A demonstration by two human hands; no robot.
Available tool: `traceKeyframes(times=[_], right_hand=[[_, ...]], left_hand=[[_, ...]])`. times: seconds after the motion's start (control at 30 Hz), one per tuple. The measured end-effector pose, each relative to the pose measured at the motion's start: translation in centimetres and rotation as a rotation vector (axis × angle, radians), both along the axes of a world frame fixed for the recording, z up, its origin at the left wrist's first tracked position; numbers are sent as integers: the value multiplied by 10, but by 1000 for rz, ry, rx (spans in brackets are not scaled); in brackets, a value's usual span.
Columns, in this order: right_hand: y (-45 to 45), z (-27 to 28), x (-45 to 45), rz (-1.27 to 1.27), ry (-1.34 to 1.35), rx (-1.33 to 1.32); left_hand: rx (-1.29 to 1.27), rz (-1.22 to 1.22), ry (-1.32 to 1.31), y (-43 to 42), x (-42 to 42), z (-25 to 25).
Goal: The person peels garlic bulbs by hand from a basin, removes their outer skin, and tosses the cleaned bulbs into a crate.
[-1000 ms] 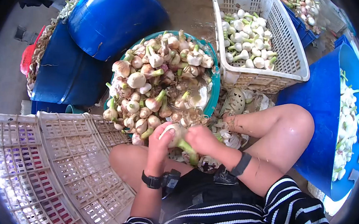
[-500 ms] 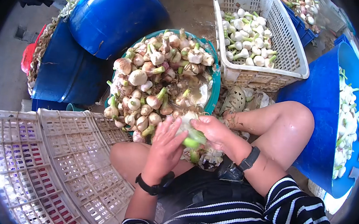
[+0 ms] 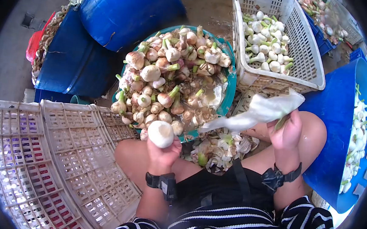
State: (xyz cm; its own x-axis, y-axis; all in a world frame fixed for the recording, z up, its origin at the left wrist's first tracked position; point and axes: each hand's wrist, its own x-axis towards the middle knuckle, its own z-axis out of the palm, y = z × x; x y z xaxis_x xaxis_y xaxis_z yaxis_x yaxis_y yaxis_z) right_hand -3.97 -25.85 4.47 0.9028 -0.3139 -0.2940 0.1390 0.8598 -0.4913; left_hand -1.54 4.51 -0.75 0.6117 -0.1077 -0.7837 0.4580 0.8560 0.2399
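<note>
My left hand [image 3: 165, 155] is closed around a smooth white peeled garlic bulb [image 3: 161, 134], held in front of the near edge of the teal tub [image 3: 232, 86]. Unpeeled garlic bulbs [image 3: 150, 73] with cut green stems are heaped in that tub, with some water showing at its right side. Over my right knee, my right hand [image 3: 287, 132] pinches a long strip of pale garlic skin [image 3: 264, 109], smeared by motion and stretching out to the left. Peeled skins [image 3: 221, 149] lie piled between my legs, below both hands.
A white crate [image 3: 275, 80] with peeled garlic stands beyond the tub to the right. At far right is a blue barrel [image 3: 331, 129] holding more peeled bulbs. Blue barrels [image 3: 131, 15] stand at upper left, and a plastic lattice crate [image 3: 74, 149] is at my left.
My hands have moved apart. The garlic skin has come off the bulb and swung right with my right hand, while the bared bulb stays in my left. The view has shifted slightly.
</note>
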Motion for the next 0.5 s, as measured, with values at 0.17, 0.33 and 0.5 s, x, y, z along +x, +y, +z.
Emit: traceKeyframes(times=[0.17, 0.33, 0.5], right_hand=[[34, -24, 9, 1332, -36, -1795], [98, -105, 52, 954, -116, -1785], [125, -196, 147, 674, -182, -2312]], left_hand=[[69, -107, -24, 3, 8, -10], [68, -217, -864, -69, 38, 79], [430, -173, -772, -48, 58, 79]])
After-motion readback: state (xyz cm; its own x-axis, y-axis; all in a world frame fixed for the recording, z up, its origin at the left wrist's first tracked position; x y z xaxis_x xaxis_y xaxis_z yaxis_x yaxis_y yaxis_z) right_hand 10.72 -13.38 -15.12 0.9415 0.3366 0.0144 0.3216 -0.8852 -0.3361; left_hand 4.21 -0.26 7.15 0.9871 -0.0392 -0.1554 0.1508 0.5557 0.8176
